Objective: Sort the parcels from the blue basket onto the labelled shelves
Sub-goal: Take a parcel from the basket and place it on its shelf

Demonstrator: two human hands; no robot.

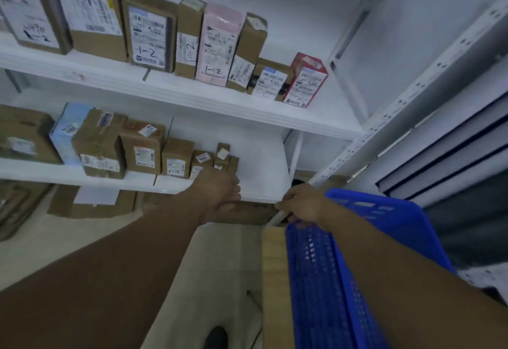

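The blue basket (338, 280) sits tilted at the lower right on a wooden surface (275, 280); its inside is hidden. My right hand (302, 205) grips the basket's far left corner. My left hand (220, 189) reaches out to the front edge of the lower shelf (264, 183), right in front of a few small brown parcels (224, 154). Its fingers curl away from the camera, so I cannot tell whether it holds anything. Brown, pink and red parcels (217, 43) marked "1-2" stand in a row on the upper shelf (192, 92).
More brown boxes and a light blue one (66, 131) fill the left of the lower shelf. Flattened cardboard (90, 203) lies on the floor below. A white perforated shelf post (412, 95) rises on the right, beside dark slats (453, 156).
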